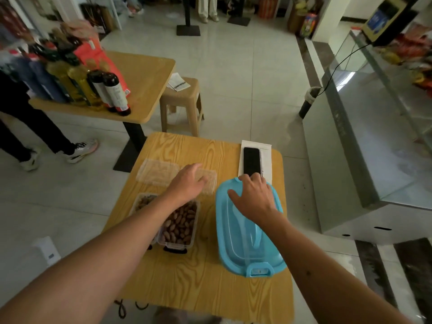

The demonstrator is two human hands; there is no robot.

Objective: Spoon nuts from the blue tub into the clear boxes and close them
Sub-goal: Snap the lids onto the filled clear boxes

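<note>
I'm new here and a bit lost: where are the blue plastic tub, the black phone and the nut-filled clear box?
Blue plastic tub (236, 244): head view, lid.
Black phone (251, 160): head view, screen.
Nut-filled clear plastic box (181, 224): head view, nuts inside.

Two clear boxes of nuts (178, 224) (145, 202), two clear lids (156, 171) (208, 181), one blue tub (247, 232), one phone (252, 161), two hands (187, 183) (253, 197), one stool (181, 104).
</note>
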